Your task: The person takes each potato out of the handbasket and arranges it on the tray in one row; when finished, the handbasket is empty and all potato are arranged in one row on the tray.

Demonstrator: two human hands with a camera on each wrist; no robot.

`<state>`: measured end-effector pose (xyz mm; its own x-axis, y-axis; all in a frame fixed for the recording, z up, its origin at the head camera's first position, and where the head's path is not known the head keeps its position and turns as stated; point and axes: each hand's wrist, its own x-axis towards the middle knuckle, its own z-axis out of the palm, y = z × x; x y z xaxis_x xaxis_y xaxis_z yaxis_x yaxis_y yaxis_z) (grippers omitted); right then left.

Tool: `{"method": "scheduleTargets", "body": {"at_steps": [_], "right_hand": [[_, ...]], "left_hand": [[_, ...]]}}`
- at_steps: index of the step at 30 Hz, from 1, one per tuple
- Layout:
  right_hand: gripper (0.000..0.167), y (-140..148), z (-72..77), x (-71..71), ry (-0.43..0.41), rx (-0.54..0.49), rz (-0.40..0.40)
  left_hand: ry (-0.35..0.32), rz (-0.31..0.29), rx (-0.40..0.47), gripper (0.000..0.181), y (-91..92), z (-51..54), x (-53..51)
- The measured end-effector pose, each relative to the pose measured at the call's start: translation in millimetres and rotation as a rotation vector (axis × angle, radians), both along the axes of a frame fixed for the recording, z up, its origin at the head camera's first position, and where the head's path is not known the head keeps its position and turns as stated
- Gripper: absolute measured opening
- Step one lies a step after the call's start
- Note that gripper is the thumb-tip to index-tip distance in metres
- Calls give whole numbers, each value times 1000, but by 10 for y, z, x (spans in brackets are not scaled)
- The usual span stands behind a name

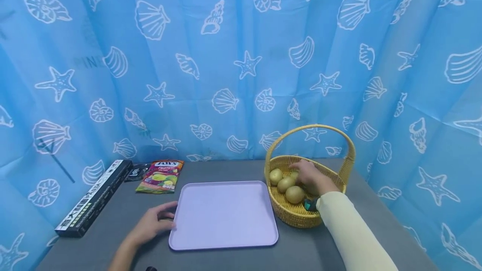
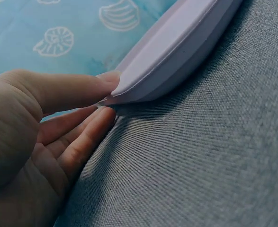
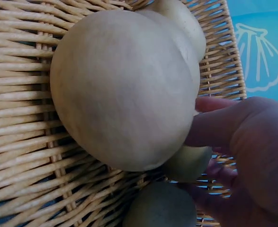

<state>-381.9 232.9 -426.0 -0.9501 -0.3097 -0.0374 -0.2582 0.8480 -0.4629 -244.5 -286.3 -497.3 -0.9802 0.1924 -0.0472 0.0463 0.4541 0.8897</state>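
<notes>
Grey table [image 1: 218,260] | left hand [image 1: 155,221] pinches tray [image 1: 226,214] at left edge | right hand [image 1: 311,175] inside open-topped basket [image 1: 295,219], among potatoes [image 1: 295,195], grip unclear

The left hand [image 1: 152,223] touches a tray [image 1: 226,216]; the right hand [image 1: 311,176] is inside a basket [image 1: 295,219].
</notes>
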Motion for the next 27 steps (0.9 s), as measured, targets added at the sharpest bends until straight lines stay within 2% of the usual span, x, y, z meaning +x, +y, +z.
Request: {"method": "scheduleTargets", "body": {"at_steps": [6, 11, 18, 21, 27], "right_hand": [[60, -4, -5, 11, -125, -30, -8], [56, 18, 21, -5, -57, 16, 29], [47, 75, 106, 33, 44, -57, 74], [45, 74, 149, 86, 96, -83, 116], [51, 2, 268, 285, 175, -137, 132]], "left_hand": [[-29, 14, -46, 75, 19, 10, 9], [-43, 21, -57, 76, 12, 22, 12], [-60, 17, -76, 78, 3, 23, -19], [-78, 12, -90, 79, 3, 25, -25], [-93, 16, -97, 78, 24, 49, -15]]}}
